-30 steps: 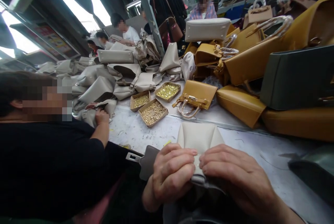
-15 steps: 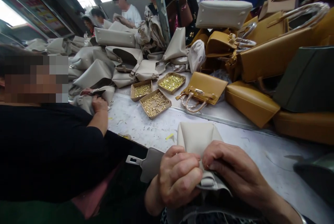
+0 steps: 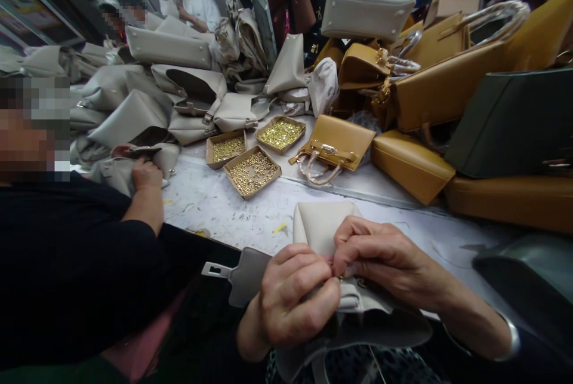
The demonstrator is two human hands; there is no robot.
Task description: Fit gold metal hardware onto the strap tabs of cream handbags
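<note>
A cream handbag (image 3: 320,223) lies tilted in front of me, its base toward the table and its open mouth toward my body. My left hand (image 3: 299,297) is closed around the bag's side near a short strap loop (image 3: 350,298). The fingertips of my right hand (image 3: 380,255) pinch at the same spot, where a tiny gold-coloured piece of hardware shows; most of it is hidden by the fingers. To the left of my left hand a grey-beige flap with a slotted tab (image 3: 248,276) sticks out.
Cardboard trays of small gold metal parts (image 3: 253,172) stand mid-table beside a mustard handbag (image 3: 340,142). Cream bags (image 3: 134,115) are heaped at the back left, mustard bags (image 3: 447,91) and a dark green bag (image 3: 514,121) at right. A co-worker's hand (image 3: 147,175) handles a bag at left.
My right hand has shifted its pinch slightly, with fingers more raised and a gold bit now visible below them. The bag's mouth shows more. The whole view has swung a little right.
</note>
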